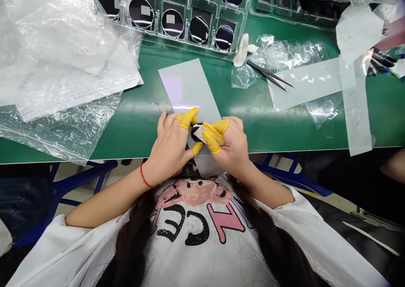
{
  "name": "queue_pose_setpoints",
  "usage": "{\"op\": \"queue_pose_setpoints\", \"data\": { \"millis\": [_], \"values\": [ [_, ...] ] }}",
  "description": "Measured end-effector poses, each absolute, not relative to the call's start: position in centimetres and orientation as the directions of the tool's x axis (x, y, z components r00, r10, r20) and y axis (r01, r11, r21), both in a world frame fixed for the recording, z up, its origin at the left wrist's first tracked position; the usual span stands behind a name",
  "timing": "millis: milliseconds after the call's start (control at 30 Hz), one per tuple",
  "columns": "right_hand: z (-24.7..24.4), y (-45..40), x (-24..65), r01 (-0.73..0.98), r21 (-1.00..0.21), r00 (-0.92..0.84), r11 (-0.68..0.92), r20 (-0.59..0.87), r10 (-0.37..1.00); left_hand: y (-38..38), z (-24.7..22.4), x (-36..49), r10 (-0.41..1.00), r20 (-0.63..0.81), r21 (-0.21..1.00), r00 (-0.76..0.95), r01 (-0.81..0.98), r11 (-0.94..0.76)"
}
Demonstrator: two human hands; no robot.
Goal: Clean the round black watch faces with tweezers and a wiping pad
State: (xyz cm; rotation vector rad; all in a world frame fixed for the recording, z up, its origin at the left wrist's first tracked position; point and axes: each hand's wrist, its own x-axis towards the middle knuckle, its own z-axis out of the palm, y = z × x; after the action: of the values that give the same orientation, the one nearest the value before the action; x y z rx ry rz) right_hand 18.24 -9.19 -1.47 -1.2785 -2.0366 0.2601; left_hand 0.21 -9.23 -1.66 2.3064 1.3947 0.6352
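A glossy black round disc (195,132) sits over a translucent sheet (202,91) near the table's front edge. My left hand (172,141), in yellow finger cots, steadies the disc between thumb and fingers. From the other side, my right hand (232,143), also wearing yellow finger cots, pinches a small flat whitish piece (201,133) against the disc's face. Whether that piece is cloth or paper I cannot tell. My fingers hide part of the disc's rim.
Clear plastic trays (202,42) at the back hold several similar black discs. Plastic bags (63,68) and papers cover the left side. Black tweezers (270,74) lie to the right, beside crumpled film (284,53) and translucent strips (357,105). A white scrap (241,51) lies by the tray.
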Motion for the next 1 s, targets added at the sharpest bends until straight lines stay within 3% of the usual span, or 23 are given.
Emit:
{"op": "queue_pose_setpoints", "data": {
  "millis": [133,300,433,533,667,900,1000],
  "values": [
    [-2.7,-9.1,18.2,0.773,-0.419,-0.266,0.476,0.467,0.844,-9.3,-1.9,0.2,0.89,0.188,0.53,0.416,0.72,-0.449],
    [-3.7,-8.0,20.3,0.85,-0.403,-0.155,0.34,0.426,0.891,-9.3,-1.8,0.2,0.888,0.208,0.552,0.41,0.7,-0.452],
    [-3.3,-7.4,21.3,0.825,-0.462,-0.126,0.325,0.41,0.904,-9.2,-1.7,0.3,0.892,0.194,0.566,0.409,0.696,-0.443],
    [-2.4,-7.6,20.7,0.761,-0.515,-0.198,0.394,0.395,0.897,-9.1,-1.7,0.3,0.89,0.204,0.564,0.407,0.694,-0.447],
    [-1.8,-7.9,19.2,0.713,-0.48,-0.317,0.511,0.43,0.845,-9.2,-1.9,0.3,0.884,0.226,0.545,0.408,0.7,-0.462],
    [-2.7,-6.9,20.6,0.812,-0.474,-0.191,0.34,0.334,0.923,-9.2,-1.8,0.4,0.888,0.217,0.532,0.406,0.713,-0.457],
    [-2.3,-6.6,21.5,0.785,-0.532,-0.173,0.317,0.304,0.937,-9.2,-1.8,0.3,0.891,0.198,0.545,0.408,0.71,-0.446]
  ]
}}
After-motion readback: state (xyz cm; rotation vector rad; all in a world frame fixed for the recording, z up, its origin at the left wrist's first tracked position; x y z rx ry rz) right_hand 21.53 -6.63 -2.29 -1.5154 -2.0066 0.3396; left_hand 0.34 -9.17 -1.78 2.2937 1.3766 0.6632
